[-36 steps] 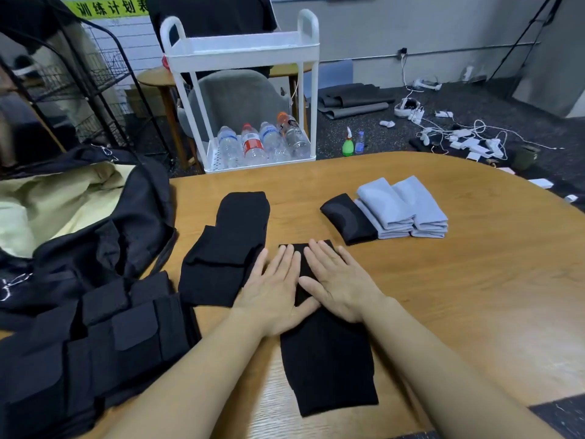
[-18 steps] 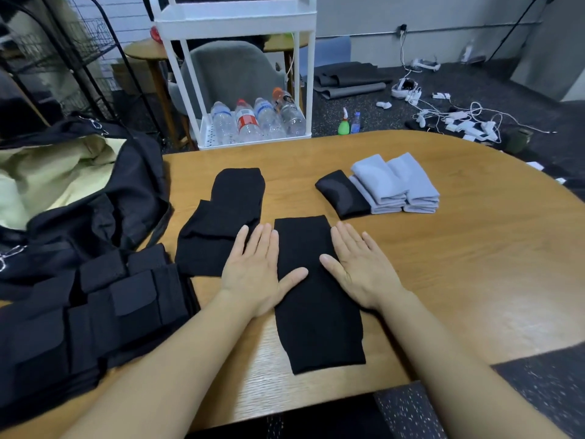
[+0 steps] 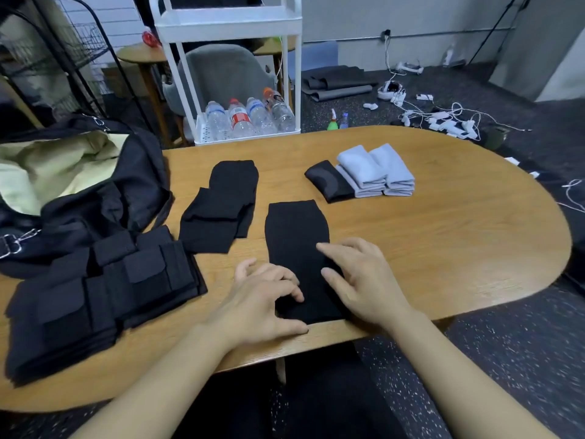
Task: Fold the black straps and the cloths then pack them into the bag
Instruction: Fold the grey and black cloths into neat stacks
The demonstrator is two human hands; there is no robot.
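Just then my left hand lay at the near end of the long black cloth, fingers bent, their tips on the fabric and the thumb stretched along the table's front edge; whether it pinched the cloth I could not tell. My right hand rested on the cloth's right side with fingers spread and nearly straight, gripping nothing. The cloth ran lengthwise away from me, its near hem close to the front edge of the wooden table and its far end squared off, well short of the folded pile.

To the left, apart from it by a strip of bare wood, sat the other black cloths, loosely overlapped. Beyond on the right lay a rolled black cloth touching the folded grey cloths, stacked in two piles. The right half of the table showed open wood out to its rounded end.

On the far left the black bag stood unzipped, pale lining showing, and the stacked black straps lay against it, reaching the table's left front edge. A white cart holding bottles stood behind the table.
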